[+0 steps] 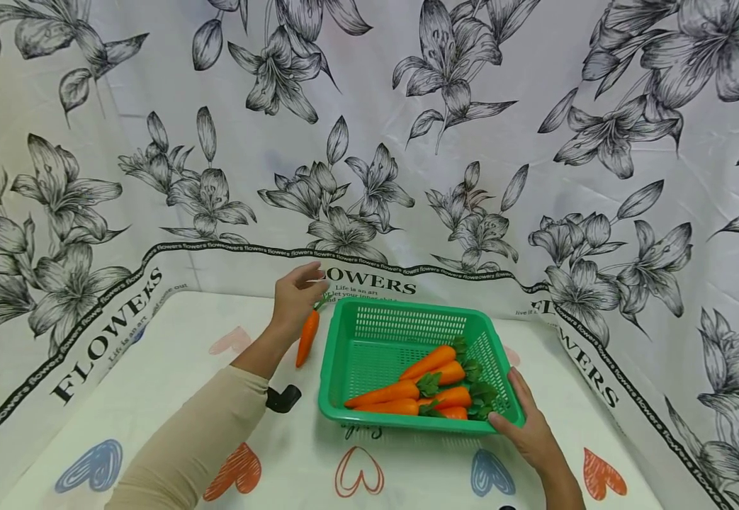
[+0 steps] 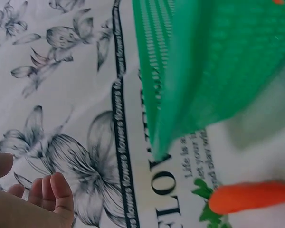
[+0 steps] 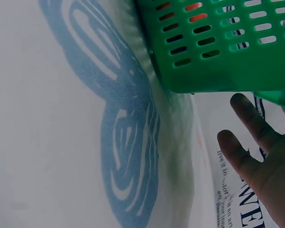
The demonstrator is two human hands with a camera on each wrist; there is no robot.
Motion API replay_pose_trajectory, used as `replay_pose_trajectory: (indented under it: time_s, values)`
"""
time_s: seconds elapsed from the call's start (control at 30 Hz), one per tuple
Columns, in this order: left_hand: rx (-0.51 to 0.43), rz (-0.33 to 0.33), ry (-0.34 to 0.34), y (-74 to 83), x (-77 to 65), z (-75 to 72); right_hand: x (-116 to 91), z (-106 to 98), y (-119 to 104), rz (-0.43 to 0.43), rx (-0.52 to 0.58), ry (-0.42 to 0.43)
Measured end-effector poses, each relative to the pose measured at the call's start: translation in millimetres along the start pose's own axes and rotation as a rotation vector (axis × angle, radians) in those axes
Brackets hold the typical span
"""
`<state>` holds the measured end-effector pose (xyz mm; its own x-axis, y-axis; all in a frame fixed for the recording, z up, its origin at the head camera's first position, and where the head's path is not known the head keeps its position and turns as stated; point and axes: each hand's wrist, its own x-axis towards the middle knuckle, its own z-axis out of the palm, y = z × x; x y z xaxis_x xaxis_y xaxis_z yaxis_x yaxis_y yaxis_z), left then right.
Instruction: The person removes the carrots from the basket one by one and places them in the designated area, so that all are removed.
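Desk point(image 1: 305, 460), one, cloth-covered and printed with hearts. It bore a green basket point(image 1: 407, 322), one, slotted, holding several orange carrots point(image 1: 382, 394) with their leafy ends mostly toward the basket's right side.

Lone carrot point(image 1: 307, 338), one, outside the basket. It lay on the desk just beside the basket's left wall, leafy end away from the person.

Hazards, by judgement. A grasp on the leaves alone could have let the lone carrot slip or roll, since the left hand point(image 1: 294, 301) stood over the leafy end and not the body. A low sweep of that hand could have knocked the basket's near wall, so narrow was the gap. Weight from the right hand point(image 1: 531, 428) on the rim could have tipped or shifted the basket, the carrots being heaped toward that side.

Left fingers: loosely bent, holding nothing; the lone carrot lay below them, apart from them in the left wrist view.

Right fingers: extended and spread at the basket's near right corner, clasping nothing; whether they touched the rim could not be told.

Black object point(image 1: 284, 399), one, beside the left sleeve point(image 1: 203, 432), partly hidden; kind uncertain.
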<state>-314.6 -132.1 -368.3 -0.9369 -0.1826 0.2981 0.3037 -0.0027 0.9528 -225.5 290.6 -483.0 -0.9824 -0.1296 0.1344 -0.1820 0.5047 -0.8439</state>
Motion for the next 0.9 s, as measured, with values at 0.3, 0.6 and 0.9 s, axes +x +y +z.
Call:
replay_pose_trajectory:
  time_s: [0.3,0.6,0.9]
  values:
    - [-0.118,0.039,-0.048,2.4,-0.7,31.4,0.8,-0.1,4.1,0.009,-0.001,0.005]
    - [-0.237,-0.024,-0.056,-11.6,4.7,58.1,0.1,0.8,5.8,0.009,-0.003,0.011]
    - [-0.438,-0.289,-0.266,-29.8,7.5,78.9,2.1,0.7,7.4,-0.003,0.013,0.013]
